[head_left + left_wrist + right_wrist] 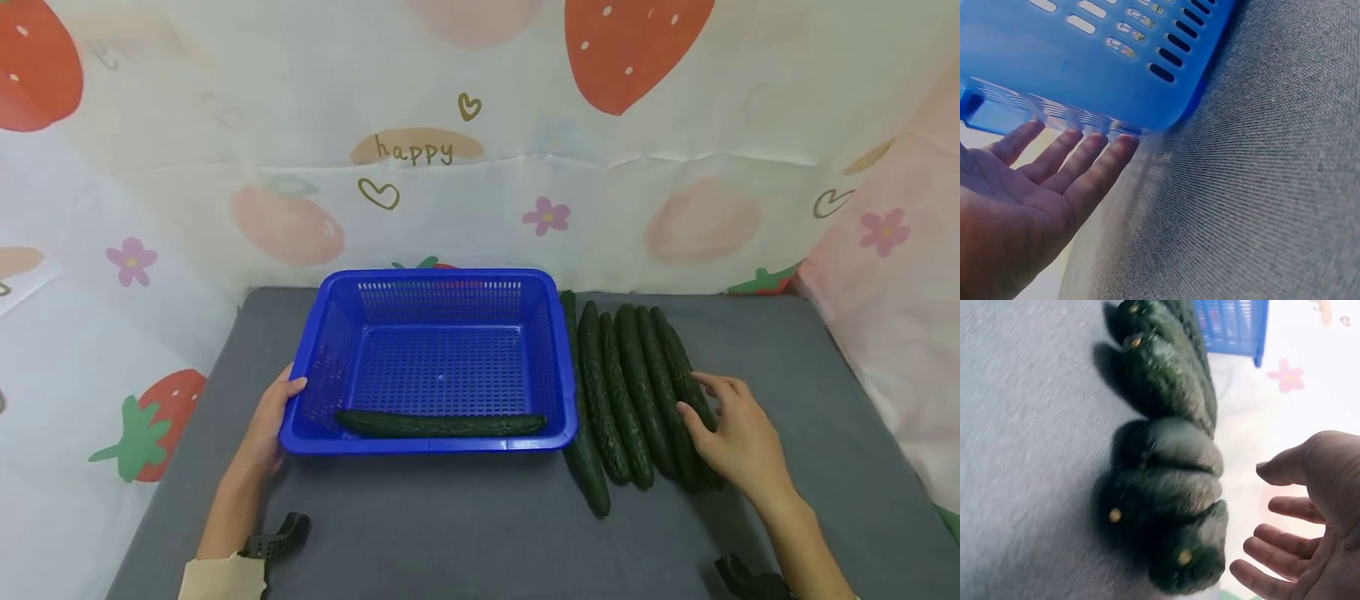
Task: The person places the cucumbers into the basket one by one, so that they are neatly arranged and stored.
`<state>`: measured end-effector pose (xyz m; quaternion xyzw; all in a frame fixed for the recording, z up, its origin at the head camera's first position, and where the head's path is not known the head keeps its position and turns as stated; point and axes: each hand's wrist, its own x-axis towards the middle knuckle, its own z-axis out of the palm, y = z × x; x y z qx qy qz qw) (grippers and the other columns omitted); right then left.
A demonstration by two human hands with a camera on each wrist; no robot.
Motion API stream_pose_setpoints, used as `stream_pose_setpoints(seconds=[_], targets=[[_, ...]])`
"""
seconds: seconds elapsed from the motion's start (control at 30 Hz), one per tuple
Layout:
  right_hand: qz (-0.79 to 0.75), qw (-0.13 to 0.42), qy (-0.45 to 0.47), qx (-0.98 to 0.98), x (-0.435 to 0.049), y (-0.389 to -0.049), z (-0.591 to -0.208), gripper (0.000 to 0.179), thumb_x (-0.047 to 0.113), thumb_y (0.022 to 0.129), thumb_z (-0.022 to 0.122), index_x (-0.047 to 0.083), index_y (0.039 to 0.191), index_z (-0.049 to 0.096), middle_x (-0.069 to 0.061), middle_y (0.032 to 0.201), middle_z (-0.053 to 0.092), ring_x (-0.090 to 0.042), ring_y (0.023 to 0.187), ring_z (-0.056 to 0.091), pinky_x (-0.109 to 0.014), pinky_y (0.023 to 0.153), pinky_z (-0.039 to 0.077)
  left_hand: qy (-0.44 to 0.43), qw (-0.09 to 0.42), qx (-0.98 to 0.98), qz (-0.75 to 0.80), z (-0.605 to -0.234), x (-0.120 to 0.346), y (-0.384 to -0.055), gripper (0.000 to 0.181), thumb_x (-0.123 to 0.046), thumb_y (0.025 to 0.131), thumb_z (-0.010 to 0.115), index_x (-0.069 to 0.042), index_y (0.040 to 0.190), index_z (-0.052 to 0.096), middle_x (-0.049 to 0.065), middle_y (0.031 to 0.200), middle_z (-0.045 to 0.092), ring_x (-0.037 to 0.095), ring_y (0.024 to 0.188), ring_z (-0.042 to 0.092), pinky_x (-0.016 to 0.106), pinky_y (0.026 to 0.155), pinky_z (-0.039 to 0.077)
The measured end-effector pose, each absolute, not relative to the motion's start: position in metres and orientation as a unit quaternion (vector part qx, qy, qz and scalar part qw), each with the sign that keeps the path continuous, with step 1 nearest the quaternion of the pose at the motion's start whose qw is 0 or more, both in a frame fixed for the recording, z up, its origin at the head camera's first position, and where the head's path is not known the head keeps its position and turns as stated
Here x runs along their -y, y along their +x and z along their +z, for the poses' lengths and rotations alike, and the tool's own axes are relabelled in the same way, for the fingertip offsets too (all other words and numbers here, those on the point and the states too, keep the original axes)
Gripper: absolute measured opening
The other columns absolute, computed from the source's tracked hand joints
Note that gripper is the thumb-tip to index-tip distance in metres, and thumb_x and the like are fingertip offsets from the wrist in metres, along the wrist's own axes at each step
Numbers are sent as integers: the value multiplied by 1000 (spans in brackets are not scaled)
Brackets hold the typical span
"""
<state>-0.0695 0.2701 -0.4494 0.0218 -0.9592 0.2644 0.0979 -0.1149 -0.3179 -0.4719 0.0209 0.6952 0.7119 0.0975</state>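
Observation:
A blue plastic basket (427,445) with slotted walls sits on the grey cloth. Along its front inner side lies one dark green cucumber (442,424). My left hand (266,421) holds the basket's left edge, thumb over the rim and fingers against the outer wall, as the left wrist view shows. To the right of the basket, several cucumbers (636,392) lie side by side, pointing away from me. My right hand (742,433) is over the rightmost cucumber (682,358), thumb and fingers spread apart. In the right wrist view, a gap shows between the fingertips and the cucumbers (1188,556).
The grey cloth (450,533) covers the table. Behind it hangs a white curtain (465,217) printed with strawberries, hearts and flowers, and pink fabric (915,333) is at the right. The leftmost cucumber (588,479) lies close against the basket's right side.

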Motion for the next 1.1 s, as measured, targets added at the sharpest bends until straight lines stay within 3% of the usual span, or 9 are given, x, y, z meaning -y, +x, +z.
stream_pose_setpoints(seconds=[0.27, 0.37, 0.57, 0.67, 0.77, 0.87, 0.93, 1.0, 1.1], targets=[[245, 89, -2, 965, -288, -65, -459, 50, 16, 100, 72, -1, 144, 57, -33, 136, 55, -36, 89, 64, -39, 60, 45, 20, 103, -685, 721, -476, 312, -121, 64, -32, 116, 34, 0, 167, 13, -19, 128, 65, 1, 112, 67, 23, 90, 60], [245, 75, -7, 967, -289, -64, -463, 54, 17, 100, 71, -4, 146, 54, -36, 136, 55, -34, 85, 64, -34, 59, 43, 19, 99, -680, 726, -476, 312, -121, 59, -31, 116, 34, -4, 166, 18, -17, 126, 67, 2, 109, 68, 23, 88, 60], [241, 57, -13, 969, -289, -67, -470, 59, 16, 99, 71, -7, 149, 50, -38, 135, 55, -42, 95, 67, -43, 62, 50, 21, 90, -677, 731, -475, 313, -119, 50, -28, 116, 34, -8, 161, 27, -16, 124, 68, 3, 108, 68, 23, 87, 60], [237, 50, -17, 970, -290, -68, -470, 57, 17, 99, 71, -6, 148, 53, -37, 136, 56, -34, 82, 66, -40, 58, 48, 22, 91, -686, 721, -475, 312, -119, 58, -30, 116, 34, -3, 165, 20, -18, 127, 65, 2, 111, 67, 22, 89, 60], [234, 36, -20, 971, -290, -68, -468, 55, 19, 102, 67, -5, 149, 54, -35, 139, 58, -19, 64, 55, -33, 50, 40, 21, 89, -694, 714, -475, 312, -119, 63, -31, 116, 34, 0, 167, 15, -19, 129, 63, 1, 113, 66, 21, 90, 59], [231, 21, -22, 972, -289, -67, -465, 54, 20, 105, 62, -5, 151, 52, -36, 142, 57, -13, 51, 44, -29, 44, 33, 25, 86, -692, 717, -475, 311, -119, 62, -30, 116, 34, 0, 167, 15, -17, 129, 64, 1, 112, 66, 21, 89, 59], [222, 9, -21, 975, -287, -67, -463, 54, 19, 105, 60, -6, 152, 50, -38, 143, 55, -15, 47, 42, -29, 41, 31, 30, 86, -685, 723, -476, 312, -119, 59, -29, 116, 34, -2, 166, 18, -16, 128, 65, 2, 110, 67, 21, 89, 60], [200, -1, -12, 980, -286, -68, -461, 55, 18, 105, 58, -9, 152, 47, -41, 142, 54, -23, 52, 52, -30, 40, 33, 33, 85, -677, 731, -476, 313, -119, 54, -27, 116, 34, -6, 164, 24, -14, 126, 67, 3, 107, 68, 23, 87, 61], [156, -12, 8, 988, -285, -70, -460, 60, 18, 104, 60, -14, 151, 44, -45, 138, 54, -44, 77, 67, -37, 44, 44, 40, 85, -666, 740, -476, 315, -118, 45, -25, 115, 34, -12, 159, 31, -12, 123, 69, 4, 105, 70, 24, 85, 62]])
